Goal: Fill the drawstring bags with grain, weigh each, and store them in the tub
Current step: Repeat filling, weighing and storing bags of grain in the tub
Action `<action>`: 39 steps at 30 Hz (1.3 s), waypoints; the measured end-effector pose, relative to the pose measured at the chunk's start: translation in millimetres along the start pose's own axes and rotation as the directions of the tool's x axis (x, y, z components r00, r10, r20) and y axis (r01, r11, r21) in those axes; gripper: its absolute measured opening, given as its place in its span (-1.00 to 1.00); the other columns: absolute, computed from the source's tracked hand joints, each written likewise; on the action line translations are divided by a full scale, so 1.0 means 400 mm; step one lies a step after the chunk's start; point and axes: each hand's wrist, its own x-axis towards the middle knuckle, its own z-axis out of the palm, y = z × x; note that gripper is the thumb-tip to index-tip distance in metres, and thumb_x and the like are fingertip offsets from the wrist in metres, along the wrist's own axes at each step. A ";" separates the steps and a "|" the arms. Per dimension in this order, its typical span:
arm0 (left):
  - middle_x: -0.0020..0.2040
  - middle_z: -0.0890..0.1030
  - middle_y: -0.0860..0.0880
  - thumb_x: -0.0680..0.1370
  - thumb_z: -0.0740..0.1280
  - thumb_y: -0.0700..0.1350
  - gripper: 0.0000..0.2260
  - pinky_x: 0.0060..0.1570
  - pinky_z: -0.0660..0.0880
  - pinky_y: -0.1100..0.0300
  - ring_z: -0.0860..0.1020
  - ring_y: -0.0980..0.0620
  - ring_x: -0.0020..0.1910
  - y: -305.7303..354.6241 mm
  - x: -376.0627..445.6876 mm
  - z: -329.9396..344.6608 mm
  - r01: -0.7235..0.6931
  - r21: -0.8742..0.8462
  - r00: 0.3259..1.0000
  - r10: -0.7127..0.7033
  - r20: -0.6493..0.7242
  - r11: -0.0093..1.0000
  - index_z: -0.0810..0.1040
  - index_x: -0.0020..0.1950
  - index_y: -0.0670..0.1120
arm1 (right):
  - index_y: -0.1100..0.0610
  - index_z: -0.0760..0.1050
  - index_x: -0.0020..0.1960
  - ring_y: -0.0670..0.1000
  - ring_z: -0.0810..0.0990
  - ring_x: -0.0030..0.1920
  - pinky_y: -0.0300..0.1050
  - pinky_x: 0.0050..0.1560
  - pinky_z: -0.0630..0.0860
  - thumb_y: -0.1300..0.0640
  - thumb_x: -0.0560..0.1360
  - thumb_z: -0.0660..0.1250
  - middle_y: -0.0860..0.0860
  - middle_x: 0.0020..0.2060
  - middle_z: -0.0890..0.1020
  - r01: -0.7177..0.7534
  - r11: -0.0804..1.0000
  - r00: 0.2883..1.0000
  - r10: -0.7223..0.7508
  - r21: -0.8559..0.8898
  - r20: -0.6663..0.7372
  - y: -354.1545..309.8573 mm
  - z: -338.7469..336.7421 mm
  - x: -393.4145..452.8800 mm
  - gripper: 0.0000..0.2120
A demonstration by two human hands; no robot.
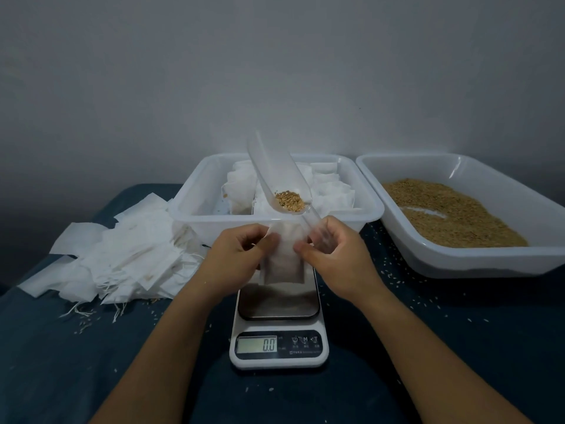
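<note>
Right hand (333,252) hides the clear scoop's (279,175) handle in its curled fingers while also pinching the drawstring bag (282,261); left hand (237,255) pinches the opposite edge, bag hanging between them above the scale (278,328).

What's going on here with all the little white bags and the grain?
A person is filling a small white bag, held open by both hands above the scale, which reads 0.0. The right hand also holds a clear scoop with some grain in it. Filled bags sit in the middle tub; empty ones lie at left.
</note>
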 end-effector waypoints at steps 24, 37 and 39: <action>-0.04 0.65 0.15 0.58 0.45 0.03 -0.87 -0.21 0.51 0.28 0.61 0.21 -0.11 -0.081 0.020 -0.043 0.251 0.156 0.932 -0.195 -0.306 0.955 0.64 0.13 0.12 | -0.02 0.49 -0.19 0.11 0.64 -0.27 0.20 -0.19 0.66 -0.25 0.43 0.47 -0.07 -0.29 0.64 -0.108 0.971 0.982 0.071 -0.211 -0.176 0.018 -0.027 0.006 -0.67; -0.10 0.67 0.09 0.58 0.45 -0.04 -0.95 -0.47 0.44 0.44 0.61 0.27 -0.35 -0.101 0.036 -0.040 0.328 0.003 0.879 -0.303 -0.369 0.945 0.64 0.03 0.09 | 0.04 0.51 -0.17 0.12 0.62 -0.26 0.17 -0.19 0.64 -0.19 0.47 0.46 -0.01 -0.29 0.63 -0.101 0.972 0.974 0.053 -0.212 -0.222 0.029 -0.021 0.007 -0.69; -0.10 0.68 0.08 0.59 0.45 -0.05 -0.95 -0.48 0.43 0.45 0.60 0.32 -0.37 -0.101 0.036 -0.038 0.318 0.005 0.883 -0.294 -0.364 0.948 0.65 0.04 0.07 | 0.06 0.52 -0.15 0.13 0.62 -0.25 0.18 -0.17 0.64 -0.16 0.49 0.47 0.01 -0.28 0.64 -0.104 0.971 0.974 0.056 -0.214 -0.221 0.029 -0.021 0.006 -0.69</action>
